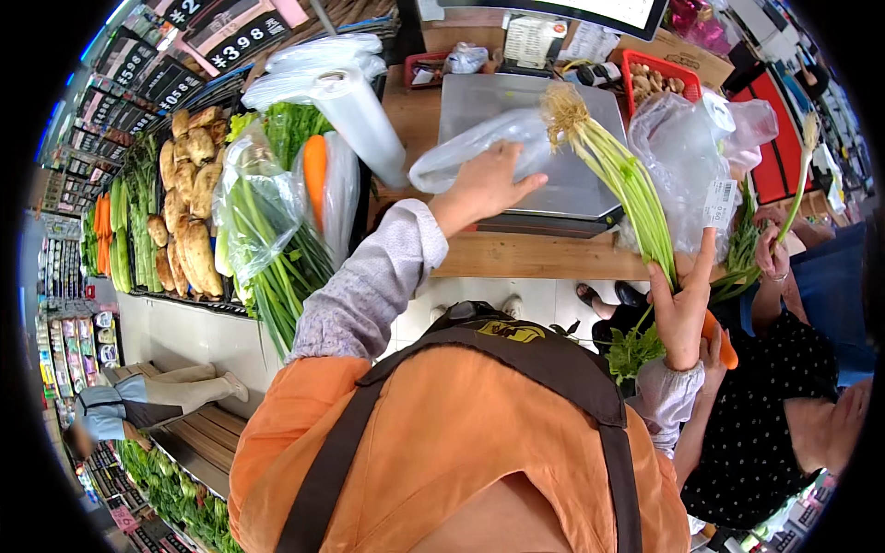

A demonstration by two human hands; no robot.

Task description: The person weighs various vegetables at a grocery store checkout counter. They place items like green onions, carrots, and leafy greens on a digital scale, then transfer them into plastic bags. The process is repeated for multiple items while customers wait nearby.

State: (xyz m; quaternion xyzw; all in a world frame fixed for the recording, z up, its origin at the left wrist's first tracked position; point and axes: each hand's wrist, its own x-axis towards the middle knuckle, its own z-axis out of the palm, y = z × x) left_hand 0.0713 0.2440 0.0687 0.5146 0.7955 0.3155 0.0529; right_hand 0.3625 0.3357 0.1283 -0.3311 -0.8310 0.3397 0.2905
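Note:
My right hand (pixel 683 297) grips a bunch of celery (pixel 629 180) with thin stalks. Its roots point up over the scale's metal plate (pixel 567 183), and its leaves hang below my hand. A white printed label (pixel 719 204) sits at the tip of my raised index finger. Over the left part of the scale, my left hand (pixel 487 180) has its thumb and fingers spread, palm down. A clear plastic bag (pixel 477 145) lies under and behind that hand; whether the fingers touch it, I cannot tell.
A roll of plastic bags (pixel 363 117) stands left of the scale, near a bagged carrot (pixel 314 173) and green onions (pixel 269 242). Behind the scale are a screen and a red basket of mushrooms (pixel 653 83). People stand close at the right; one holds a carrot (pixel 722 342) near my right wrist.

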